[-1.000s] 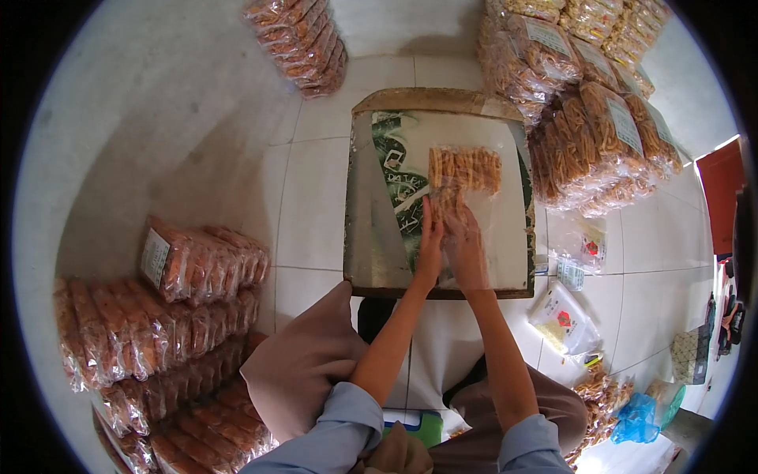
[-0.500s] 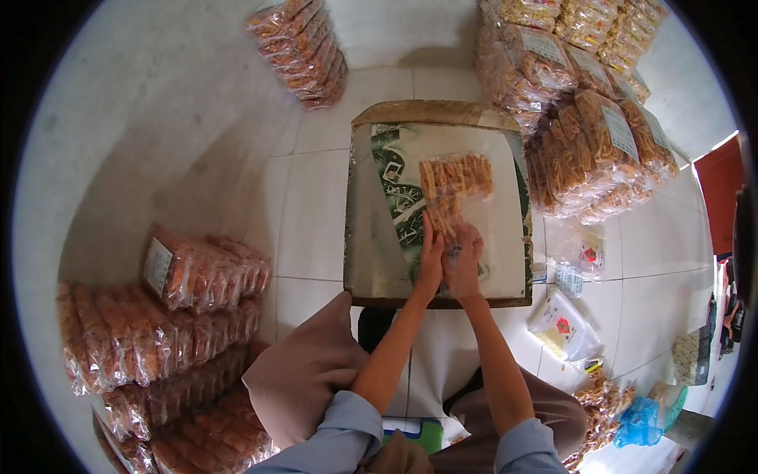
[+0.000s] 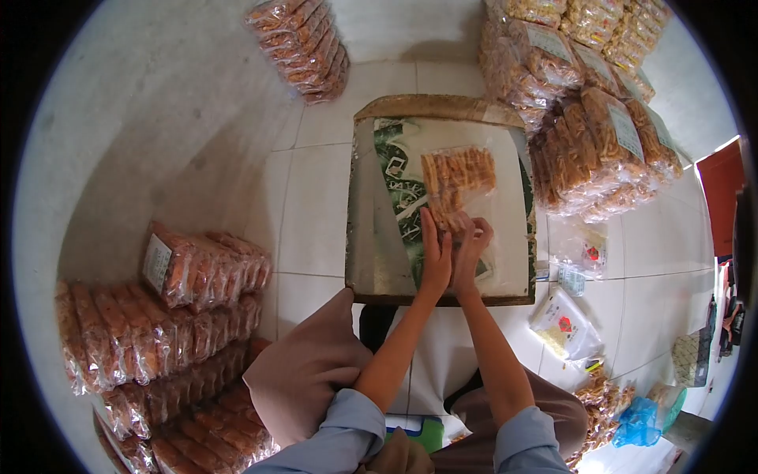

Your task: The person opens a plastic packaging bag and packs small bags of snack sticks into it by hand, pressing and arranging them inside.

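A clear plastic bag of snack sticks (image 3: 459,170) lies on the low worktable. Its brown sticks lie in a row across the top, with a narrower bunch running down toward me. At the lower left of that bunch is my left hand (image 3: 435,257), its long fingers along the bag's side and its thumb opposite. My right hand (image 3: 468,251) is curled over the bag's lower part, fingertips bent in close to the left thumb. The fingers hide the lower ends of the sticks. Loose clear plastic spreads to the right of my right hand.
The worktable (image 3: 365,237) has a worn rim and a green-and-white printed top. Bagged snacks are stacked at left (image 3: 126,332), back left (image 3: 304,51) and right (image 3: 592,150). Printed plastic packaging (image 3: 564,324), loose sticks (image 3: 600,395) and a blue bag (image 3: 638,423) lie on the floor at right.
My right hand has shifted slightly up and right, its fingers now more bent. The left hand stays beside the sticks, with its thumb more apart. The view has tilted a little.
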The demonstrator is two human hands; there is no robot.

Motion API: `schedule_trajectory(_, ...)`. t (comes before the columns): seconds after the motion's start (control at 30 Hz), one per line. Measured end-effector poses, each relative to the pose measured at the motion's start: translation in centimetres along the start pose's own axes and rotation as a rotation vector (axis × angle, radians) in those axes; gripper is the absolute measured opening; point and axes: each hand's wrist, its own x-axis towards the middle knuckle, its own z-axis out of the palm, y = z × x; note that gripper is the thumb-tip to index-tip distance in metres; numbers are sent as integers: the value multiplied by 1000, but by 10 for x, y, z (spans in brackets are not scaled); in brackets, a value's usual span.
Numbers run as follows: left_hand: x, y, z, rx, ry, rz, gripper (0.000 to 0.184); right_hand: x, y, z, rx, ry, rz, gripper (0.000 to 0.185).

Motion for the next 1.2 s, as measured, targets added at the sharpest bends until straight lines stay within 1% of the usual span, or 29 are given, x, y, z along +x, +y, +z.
schedule_trajectory(0.03,-1,-1,1,25,31,12,60,-3,-6,-4,-170,-21,11,55)
schedule_trajectory(0.07,-1,-3,1,15,27,10,60,-7,-9,-8,-180,-19,13,55)
schedule_trajectory(0.13,1,0,-1,-155,47,-25,61,-17,-11,-16,193,-74,22,65)
schedule_trajectory(0.17,1,3,-2,-184,49,-34,62,-21,-14,-21,181,-66,17,65)
schedule_trajectory(0.2,0,5,-4,-197,41,-28,62,-27,-14,-25,64,-70,-53,69)
schedule_trajectory(0.27,-2,7,-7,-73,129,-35,62,-44,-15,-33,-67,-58,-126,74)
schedule_trajectory(0.3,-4,8,-5,-7,234,28,59,-54,-14,-34,9,-76,-96,74)
schedule_trajectory(0.33,-8,19,-4,-23,215,40,59,-65,-14,-38,83,-88,-66,74)
schedule_trajectory(0.37,-13,31,-1,69,355,100,56,-79,-15,-44,67,-59,-72,74)
schedule_trajectory(0.4,-16,48,5,155,487,165,53,-94,-15,-51,-20,-117,-29,74)
schedule_trajectory(0.43,-18,68,15,126,443,185,53,-107,-18,-64,-109,-166,23,73)
schedule_trajectory(0.47,-24,88,29,151,425,295,51,-118,-18,-81,-58,-217,78,64)
schedule_trajectory(0.5,-31,108,47,167,403,403,48,-122,-20,-104,-116,-271,92,55)
schedule_trajectory(0.53,-40,126,68,124,340,419,48,-127,-25,-131,-172,-323,116,47)
schedule_trajectory(0.57,-51,143,90,49,232,495,45,-127,-34,-162,-194,-255,143,47)
schedule_trajectory(0.6,-61,156,110,-23,127,568,43,-121,-46,-195,-136,-158,196,40)
schedule_trajectory(0.63,-72,162,129,-123,-17,558,42,-117,-50,-226,-70,-62,243,32)
schedule_trajectory(0.67,-84,168,147,-127,-133,598,43,-121,-45,-258,-217,33,193,30)
schedule_trajectory(0.73,-112,171,180,-231,-382,475,45,-130,-57,-330,-118,165,297,30)
schedule_trajectory(0.77,-126,175,192,-232,-418,487,45,-137,-68,-366,-179,222,249,31)
schedule_trajectory(0.8,-139,178,201,-187,-568,459,46,-149,-65,-397,-238,302,201,32)
schedule_trajectory(0.83,-151,180,213,-134,-710,432,47,-163,-58,-427,-260,357,232,31)
schedule_trajectory(0.93,-184,169,248,-26,-851,497,50,-218,-21,-496,-185,517,352,28)
schedule_trajectory(0.97,-200,168,258,-104,-951,310,53,-241,1,-512,-201,589,392,29)
schedule_trajectory(1.0,-212,156,271,-82,-988,297,53,-266,28,-521,-133,694,419,27)
schedule_trajectory(1.07,-228,122,299,-6,-1102,317,53,-315,78,-529,-204,841,590,23)
schedule_trajectory(1.13,-244,91,322,67,-1182,261,49,-357,121,-513,-243,916,710,21)
schedule_trajectory(1.17,-252,75,333,32,-1316,92,47,-374,137,-503,-294,974,802,20)
schedule_trajectory(1.2,-259,56,347,-7,-1440,-85,46,-382,148,-489,-251,932,927,21)
